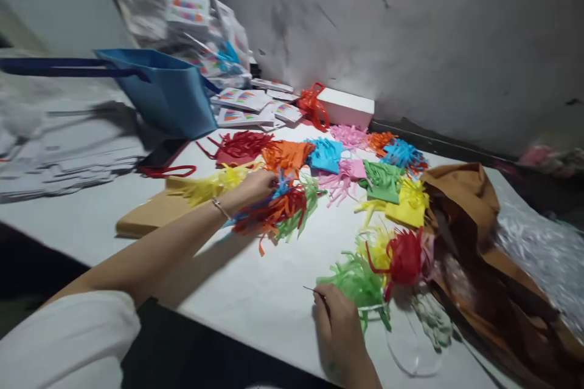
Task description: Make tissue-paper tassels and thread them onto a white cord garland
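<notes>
My left hand [256,187], with a bracelet at the wrist, is closed at a bundle of red, blue, orange and green paper fringes [287,206] over the white table [255,292]. Its fingertips are partly hidden among the strips. Nearer the front edge, my right hand [336,316] pinches a thin dark needle-like piece [312,289]. Just beyond that hand lies a light green fringe [358,279], beside a yellow fringe [376,246] and a red one [405,255]. A cream-coloured fringe or string loop [417,374] hangs to the right.
More coloured fringes, including a blue one [325,154], lie farther back. A blue bag [168,94], white paper stacks [73,149] and a phone [166,152] are at left. Brown cloth [460,200] and clear plastic [538,249] lie at right. A white box [345,107] stands near the wall.
</notes>
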A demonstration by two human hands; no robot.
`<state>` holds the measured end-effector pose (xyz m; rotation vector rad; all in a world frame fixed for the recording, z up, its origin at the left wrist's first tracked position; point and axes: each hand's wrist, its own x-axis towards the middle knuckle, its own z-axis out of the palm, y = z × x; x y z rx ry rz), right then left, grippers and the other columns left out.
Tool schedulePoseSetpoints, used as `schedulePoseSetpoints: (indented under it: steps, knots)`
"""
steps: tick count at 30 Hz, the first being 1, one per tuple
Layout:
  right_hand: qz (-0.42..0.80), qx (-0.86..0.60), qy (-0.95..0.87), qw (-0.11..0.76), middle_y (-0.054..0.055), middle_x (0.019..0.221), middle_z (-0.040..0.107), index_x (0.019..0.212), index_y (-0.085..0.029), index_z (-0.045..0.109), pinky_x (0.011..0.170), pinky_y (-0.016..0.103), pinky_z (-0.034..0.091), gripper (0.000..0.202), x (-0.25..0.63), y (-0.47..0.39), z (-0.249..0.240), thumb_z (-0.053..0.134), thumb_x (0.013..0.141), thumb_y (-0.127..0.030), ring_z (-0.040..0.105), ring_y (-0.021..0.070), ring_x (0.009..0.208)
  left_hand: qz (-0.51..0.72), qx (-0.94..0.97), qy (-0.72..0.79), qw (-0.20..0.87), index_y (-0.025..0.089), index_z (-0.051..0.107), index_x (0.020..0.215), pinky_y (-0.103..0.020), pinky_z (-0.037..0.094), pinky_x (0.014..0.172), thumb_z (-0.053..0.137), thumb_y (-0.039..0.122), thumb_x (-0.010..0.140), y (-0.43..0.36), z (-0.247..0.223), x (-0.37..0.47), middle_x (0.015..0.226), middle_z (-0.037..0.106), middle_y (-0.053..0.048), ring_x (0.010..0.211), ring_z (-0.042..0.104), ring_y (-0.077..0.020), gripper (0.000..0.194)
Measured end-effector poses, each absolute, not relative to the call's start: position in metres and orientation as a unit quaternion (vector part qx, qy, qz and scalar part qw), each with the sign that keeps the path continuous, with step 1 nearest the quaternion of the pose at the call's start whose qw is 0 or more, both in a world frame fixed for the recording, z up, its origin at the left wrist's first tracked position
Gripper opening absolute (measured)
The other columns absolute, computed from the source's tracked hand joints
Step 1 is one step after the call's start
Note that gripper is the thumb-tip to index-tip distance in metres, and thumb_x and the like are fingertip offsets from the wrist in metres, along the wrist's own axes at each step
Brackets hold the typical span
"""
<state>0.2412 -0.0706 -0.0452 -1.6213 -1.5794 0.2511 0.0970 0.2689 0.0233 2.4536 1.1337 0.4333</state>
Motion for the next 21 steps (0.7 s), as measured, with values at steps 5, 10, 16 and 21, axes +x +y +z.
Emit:
schedulePoseSetpoints:
  steps: [5, 10, 16, 21]
  knots:
    - [0.099, -0.642, -0.637, 0.415, 0.005, 0.080, 0.068, 0.095, -0.019, 0.062, 0.066, 0.026, 0.049, 0.021, 0.241, -0.069, -0.042, 0.041, 0.097, -0.018, 0.064, 0.0169, 0.072, 0.175, 0.873, 0.432, 0.143, 0.008, 0.069, 0.094, -0.026, 0.043, 0.080, 0.054, 0.027, 0.079, 0.266, 0.041, 0.095, 0.093, 0.069, -0.007, 0.085, 0.058, -0.0199, 0.028]
    - [0.092, -0.644, -0.640, 0.409, 0.004, 0.081, 0.067, 0.095, -0.020, 0.061, 0.066, 0.025, 0.047, 0.021, 0.241, -0.069, -0.044, 0.040, 0.098, -0.020, 0.063, 0.0160, 0.072, 0.263, 0.818, 0.502, 0.103, 0.005, 0.058, 0.117, -0.021, 0.041, 0.082, 0.040, 0.032, 0.089, 0.269, 0.060, 0.077, 0.105, 0.066, -0.004, 0.088, 0.056, -0.0139, 0.043]
    - [0.073, -0.639, -0.649, 0.407, 0.003, 0.077, 0.065, 0.092, -0.020, 0.060, 0.062, 0.025, 0.044, 0.021, 0.244, -0.068, -0.048, 0.040, 0.098, -0.022, 0.061, 0.0156, 0.068, 0.305, 0.783, 0.536, 0.082, 0.015, 0.065, 0.108, -0.022, 0.045, 0.074, 0.056, 0.043, 0.078, 0.269, 0.069, 0.065, 0.095, 0.070, -0.003, 0.082, 0.061, -0.0171, 0.042]
    - [0.073, -0.634, -0.648, 0.416, 0.003, 0.077, 0.065, 0.093, -0.020, 0.060, 0.062, 0.026, 0.044, 0.020, 0.244, -0.068, -0.048, 0.040, 0.098, -0.021, 0.061, 0.0160, 0.067, 0.322, 0.792, 0.503, 0.130, 0.013, 0.063, 0.108, -0.026, 0.045, 0.079, 0.055, 0.038, 0.079, 0.264, 0.073, 0.059, 0.098, 0.070, -0.006, 0.085, 0.060, -0.0187, 0.040]
